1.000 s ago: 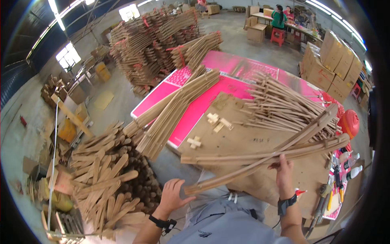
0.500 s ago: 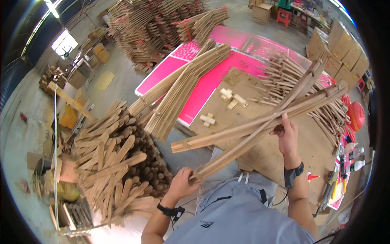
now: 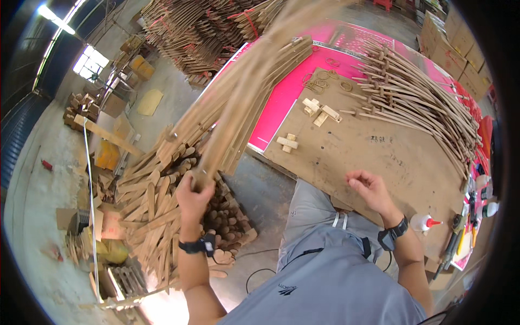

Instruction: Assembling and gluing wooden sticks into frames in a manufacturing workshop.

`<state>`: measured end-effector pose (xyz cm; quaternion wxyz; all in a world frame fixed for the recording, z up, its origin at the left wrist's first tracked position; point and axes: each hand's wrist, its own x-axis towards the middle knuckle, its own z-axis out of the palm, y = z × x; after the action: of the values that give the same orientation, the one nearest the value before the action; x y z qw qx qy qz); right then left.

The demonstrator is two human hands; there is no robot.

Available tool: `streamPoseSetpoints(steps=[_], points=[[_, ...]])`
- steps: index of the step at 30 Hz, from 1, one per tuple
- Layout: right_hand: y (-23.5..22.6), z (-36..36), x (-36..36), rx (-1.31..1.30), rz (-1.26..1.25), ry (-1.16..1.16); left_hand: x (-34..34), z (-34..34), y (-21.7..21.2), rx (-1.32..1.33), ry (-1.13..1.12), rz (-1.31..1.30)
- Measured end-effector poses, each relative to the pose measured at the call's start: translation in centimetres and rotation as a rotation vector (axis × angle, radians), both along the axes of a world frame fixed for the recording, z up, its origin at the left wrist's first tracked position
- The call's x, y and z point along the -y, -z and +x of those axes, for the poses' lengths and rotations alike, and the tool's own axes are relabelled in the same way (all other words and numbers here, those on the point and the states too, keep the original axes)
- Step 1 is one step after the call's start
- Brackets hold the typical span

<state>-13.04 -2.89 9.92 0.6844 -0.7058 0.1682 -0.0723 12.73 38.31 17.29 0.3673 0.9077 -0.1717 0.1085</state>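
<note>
Seems to be a woodworking workshop, judging from piled wooden pieces point(image 3: 154, 201), stacked cartons point(image 3: 454, 47) and tools point(image 3: 461, 241) on the worktable point(image 3: 277, 115).

A lit tube lamp point(image 3: 56, 19) hangs above a bright window point(image 3: 90, 63) at upper left. Below, a pale yellow sheet point(image 3: 150, 102) lies on the grey floor point(image 3: 265, 187). Brown cardboard cartons point(image 3: 450, 51) stand stacked at upper right, beyond a red stool point(image 3: 383, 4).

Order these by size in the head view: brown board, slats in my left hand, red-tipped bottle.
1. Brown board
2. Slats in your left hand, blurred, possibly enlarged by nearness
3. Red-tipped bottle
</note>
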Motion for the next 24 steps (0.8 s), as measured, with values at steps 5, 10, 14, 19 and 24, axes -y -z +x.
streamPoseSetpoints(steps=[5, 10, 14, 19, 24], points=[[-0.8, -3.7, -1.3, -0.084, -0.283, 0.011, -0.3, 8.7, 0.8, -0.061, -0.056, 0.013], [0.0, -6.8, -1.1, -0.155, -0.301, 0.027, 3.9, 10.8, 0.6, -0.094, -0.153, 0.265], [1.6, -8.1, -0.7, -0.115, -0.340, 0.082, 2.3, 13.2, 3.7, 0.070, -0.105, 0.306], [3.1, -9.2, -0.6, -0.181, -0.303, 0.144, 3.2, 12.6, 2.8, -0.070, -0.073, 0.219], [3.6, -9.2, -0.2, -0.184, -0.338, 0.140, 4.2, 12.1, 1.9, -0.054, 0.013, 0.120]])
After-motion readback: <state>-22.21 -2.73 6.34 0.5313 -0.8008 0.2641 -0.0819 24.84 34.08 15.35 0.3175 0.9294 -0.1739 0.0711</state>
